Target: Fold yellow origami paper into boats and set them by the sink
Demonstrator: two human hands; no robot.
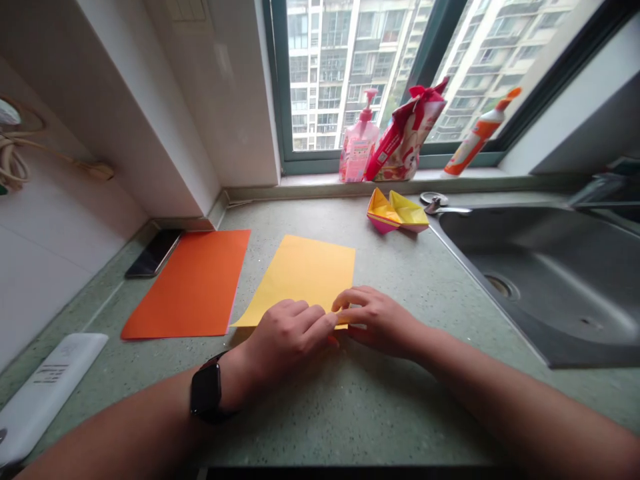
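A sheet of yellow paper point(310, 273) lies on the counter before me, its near edge lifted a little. My left hand point(295, 330), with a black watch on its wrist, is closed on that near edge. Close beside it, my right hand point(373, 319) pinches the near right corner between thumb and fingers. The fingertips of both hands almost meet there and hide part of the edge. To the left rests a stack of orange paper point(195, 287), with a thin pinkish edge showing beneath.
Two folded paper boats point(397, 212) stand near the sink point(550, 280) and its tap point(447, 208). A phone point(154, 253) and a white device point(53, 393) lie on the left. On the sill are a pink pump bottle point(359, 150), a red bag point(407, 137) and an orange-white bottle point(475, 140).
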